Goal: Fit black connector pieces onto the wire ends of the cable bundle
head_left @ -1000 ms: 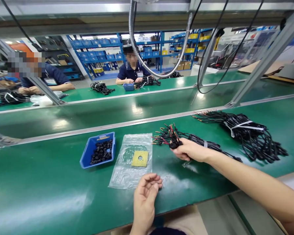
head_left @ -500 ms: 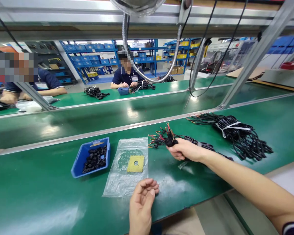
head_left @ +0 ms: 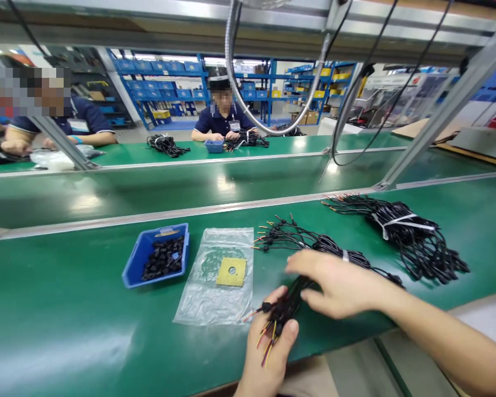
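A small cluster of black wires (head_left: 283, 309) has been brought from the bundle (head_left: 314, 242) to the bench (head_left: 66, 309) edge, clenched in the left hand (head_left: 268, 347), the right hand (head_left: 339, 284) open above it; no writing is readable.

- Single view, worn on the head, looking forward and down across a green bench (head_left: 66, 309).
- Close over both hands at the lower edge, the left hand (head_left: 268, 353) nearest.
- Facing across parallel benches toward seated people and blue shelves (head_left: 165, 82) far behind.
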### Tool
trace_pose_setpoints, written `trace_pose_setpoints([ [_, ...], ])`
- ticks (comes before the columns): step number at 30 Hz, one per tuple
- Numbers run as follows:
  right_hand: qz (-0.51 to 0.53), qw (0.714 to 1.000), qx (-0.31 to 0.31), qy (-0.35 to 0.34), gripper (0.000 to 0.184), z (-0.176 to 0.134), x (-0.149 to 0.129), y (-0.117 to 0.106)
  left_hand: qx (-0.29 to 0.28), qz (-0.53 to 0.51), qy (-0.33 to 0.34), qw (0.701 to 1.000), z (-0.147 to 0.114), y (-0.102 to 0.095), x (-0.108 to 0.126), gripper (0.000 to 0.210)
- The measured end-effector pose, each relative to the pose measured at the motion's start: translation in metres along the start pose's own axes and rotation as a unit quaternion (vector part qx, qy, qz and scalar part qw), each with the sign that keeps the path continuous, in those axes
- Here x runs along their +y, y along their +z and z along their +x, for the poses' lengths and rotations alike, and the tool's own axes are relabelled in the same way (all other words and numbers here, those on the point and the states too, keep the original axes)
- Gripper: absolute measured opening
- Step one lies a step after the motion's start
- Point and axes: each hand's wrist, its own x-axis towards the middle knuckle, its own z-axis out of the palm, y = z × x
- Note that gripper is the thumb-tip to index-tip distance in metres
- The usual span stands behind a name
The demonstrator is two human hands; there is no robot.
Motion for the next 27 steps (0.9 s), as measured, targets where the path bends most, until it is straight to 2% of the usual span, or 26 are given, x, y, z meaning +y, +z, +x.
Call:
trace_pose_setpoints([
  [1, -0.022, 0.999, 0.033, 0.034, 0.04, 0.002, 0.009, -0.011, -0.008, 0.014, 0.007, 1.0, -0.001, -0.001, 0.001, 0.043],
  [2, -0.054, 0.995, 0.04, 0.068, 0.047, 0.003, 0.019, -0.02, -0.012, 0.019, 0.014, 1.0, -0.002, -0.003, 0.001, 0.044],
  [5, -0.098, 0.984, 0.007, 0.147, 0.102, -0.005, 0.053, -0.033, 0.018, -0.01, 0.005, 1.0, -0.004, -0.005, 0.001, 0.044],
  [7, -0.085, 0.978, -0.016, 0.192, 0.123, -0.019, 0.072, -0.029, 0.028, -0.034, -0.024, 0.999, -0.002, -0.007, 0.002, 0.043],
  [9, -0.027, 0.97, -0.041, 0.238, 0.119, -0.036, 0.084, -0.021, 0.0, -0.039, -0.054, 0.998, 0.002, -0.009, 0.003, 0.043],
  [12, 0.038, 0.963, 0.003, 0.267, 0.102, -0.059, 0.083, -0.01, 0.01, -0.05, -0.077, 0.996, 0.009, -0.01, 0.002, 0.045],
  [14, 0.041, 0.956, 0.046, 0.286, 0.097, -0.075, 0.073, -0.006, 0.053, -0.133, -0.102, 0.984, 0.011, -0.005, 0.0, 0.052],
  [17, 0.025, 0.935, 0.131, 0.33, 0.094, -0.104, 0.054, -0.004, 0.074, -0.313, -0.138, 0.937, 0.008, 0.012, -0.005, 0.063],
  [19, 0.006, 0.911, 0.194, 0.364, 0.093, -0.127, 0.042, -0.004, 0.025, -0.399, -0.155, 0.903, 0.001, 0.027, -0.008, 0.064],
  [22, -0.019, 0.881, 0.26, 0.395, 0.088, -0.157, 0.023, -0.006, -0.107, -0.47, -0.237, 0.843, -0.013, 0.049, -0.017, 0.075],
  [24, -0.03, 0.862, 0.286, 0.418, 0.086, -0.171, 0.009, -0.005, -0.211, -0.471, -0.294, 0.804, -0.021, 0.064, -0.023, 0.095],
  [27, -0.049, 0.84, 0.31, 0.442, 0.09, -0.186, -0.011, 0.001, -0.324, -0.443, -0.296, 0.782, -0.028, 0.085, -0.023, 0.129],
])
